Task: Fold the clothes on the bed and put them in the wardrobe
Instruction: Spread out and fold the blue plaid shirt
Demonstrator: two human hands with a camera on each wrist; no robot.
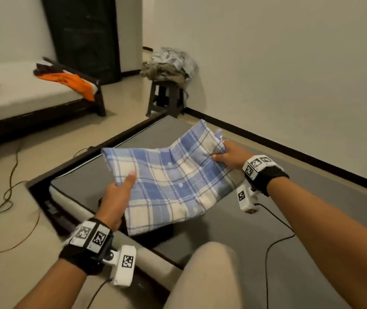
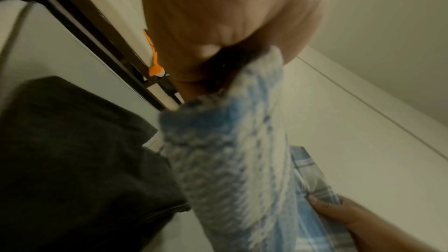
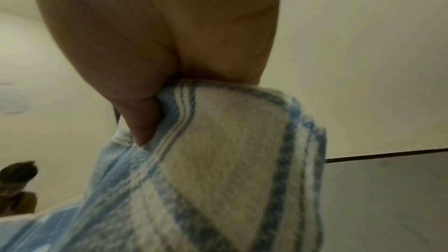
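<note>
A folded blue-and-white plaid shirt (image 1: 167, 179) with white buttons is held up in the air over the grey bed (image 1: 256, 233). My left hand (image 1: 117, 197) grips its left edge, thumb on top. My right hand (image 1: 229, 156) grips its right edge, fingers curled under the cloth. The left wrist view shows the plaid shirt (image 2: 230, 160) pinched at my left hand (image 2: 218, 49), with my right hand (image 2: 351, 217) on the far edge. In the right wrist view my right hand (image 3: 150, 91) pinches the plaid shirt (image 3: 218, 160). A dark garment (image 1: 155, 235) lies on the bed beneath the shirt.
A second bed (image 1: 21, 94) at the left carries orange and dark clothes (image 1: 71, 81). A dark stool (image 1: 167, 99) piled with grey and olive clothes (image 1: 171, 63) stands by the wall. A dark wardrobe (image 1: 84, 36) stands at the back. Cables (image 1: 8, 192) lie on the floor. My knee (image 1: 207, 275) is raised in front.
</note>
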